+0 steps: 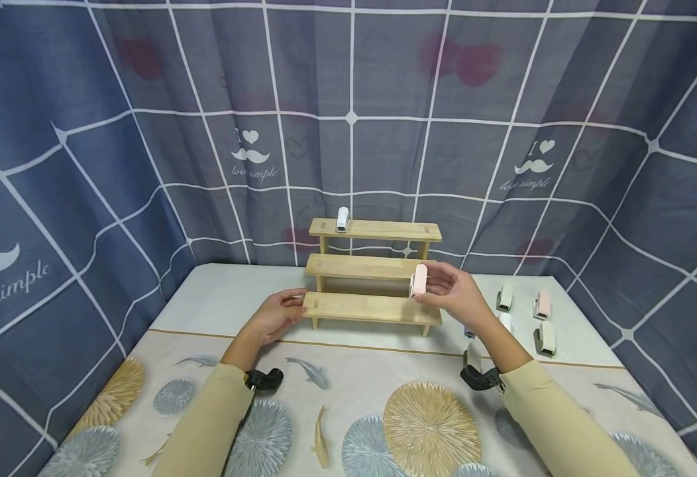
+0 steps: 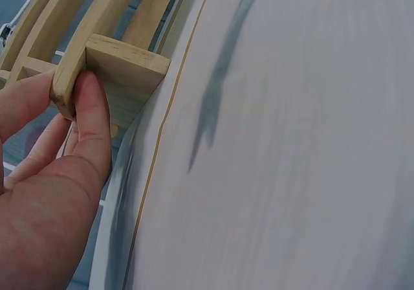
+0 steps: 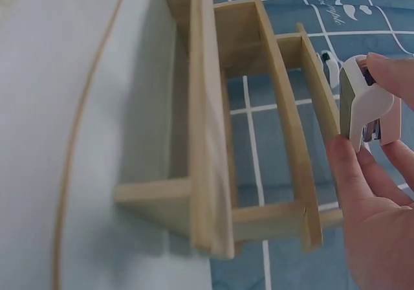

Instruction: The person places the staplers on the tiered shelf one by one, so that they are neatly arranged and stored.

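A three-tier wooden display stand (image 1: 366,309) stands on the table near the curtain. My left hand (image 1: 273,318) pinches the left end of its lowest tier, thumb on one side and fingers on the other, as the left wrist view also shows. Between the thumb and fingers of my right hand (image 1: 458,291) is a small pink and white stapler-like tool (image 1: 419,281), held over the right part of the lower tiers. Metal parts (image 3: 370,131) show inside it in the right wrist view. A white tool (image 1: 342,219) of similar shape stands on the top tier's left part.
On the table to the right are more such tools: a cream one (image 1: 505,298), a pink one (image 1: 542,305), another cream one (image 1: 545,338), and others partly hidden by my right forearm. A grid-patterned curtain (image 1: 384,152) surrounds the table (image 1: 229,291) at back and sides.
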